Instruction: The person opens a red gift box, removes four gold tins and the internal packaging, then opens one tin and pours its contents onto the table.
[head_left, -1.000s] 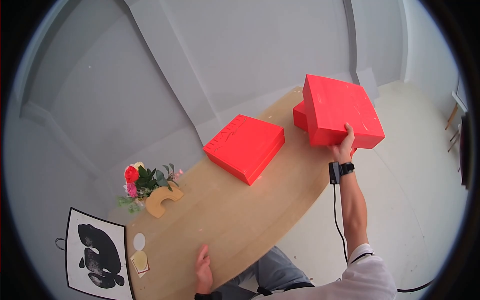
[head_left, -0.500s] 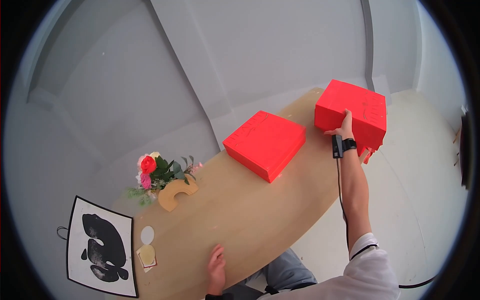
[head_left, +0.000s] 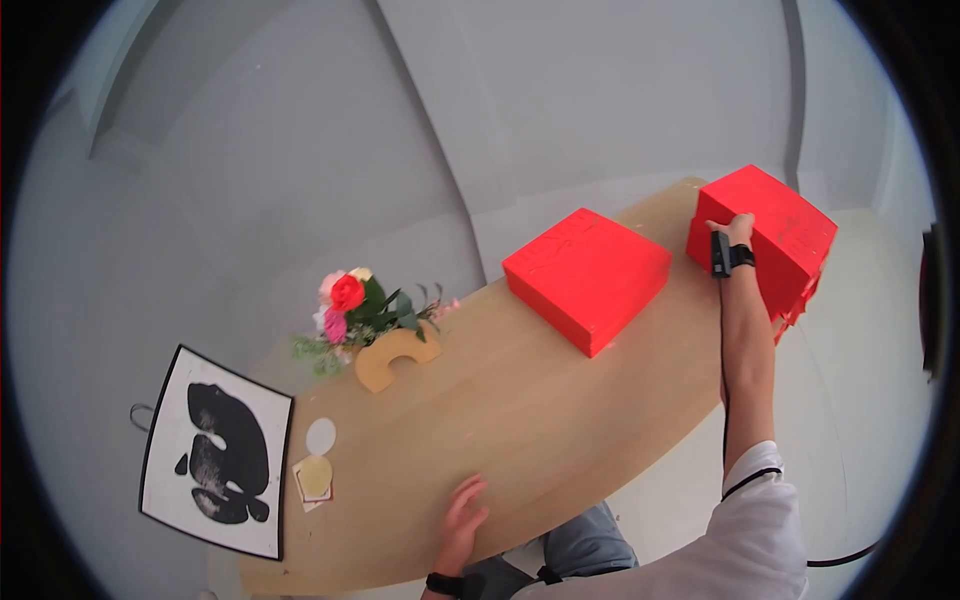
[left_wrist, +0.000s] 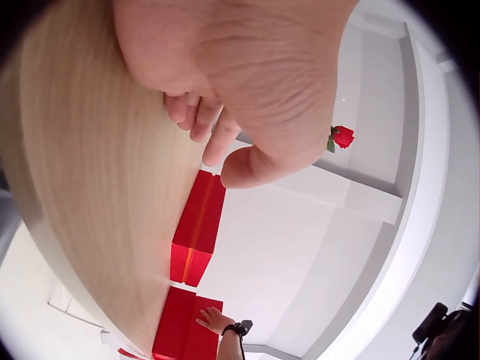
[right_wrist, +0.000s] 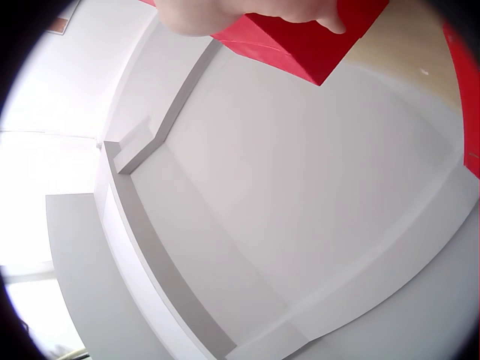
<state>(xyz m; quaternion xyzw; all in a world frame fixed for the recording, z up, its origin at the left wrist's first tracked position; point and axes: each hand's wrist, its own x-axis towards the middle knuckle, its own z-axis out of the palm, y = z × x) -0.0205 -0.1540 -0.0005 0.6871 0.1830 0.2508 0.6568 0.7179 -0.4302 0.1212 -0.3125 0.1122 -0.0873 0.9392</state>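
Note:
My right hand (head_left: 735, 232) presses its outstretched fingers against the near side of a red box (head_left: 765, 205) at the table's far right end. In the left wrist view, those fingers lie spread over the red face. This box sits on another red piece (left_wrist: 175, 324), mostly hidden below it in the head view. Left of them lies a second large red box (head_left: 588, 272) with raised lettering on its top. My left hand (head_left: 462, 520) rests by the table's near edge, fingers relaxed, holding nothing.
The curved wooden table (head_left: 470, 430) also bears flowers (head_left: 350, 305) behind a tan arch-shaped block (head_left: 385, 360). Toward its left end lie a white disc (head_left: 321, 436) and cards (head_left: 314, 482), beside a framed black-and-white picture (head_left: 225, 455). A cable runs along my right arm.
The tilted box in my right hand has come down level at the table's far end. My right fingers have moved onto its side. The head view has shifted; my left hand stays by the edge.

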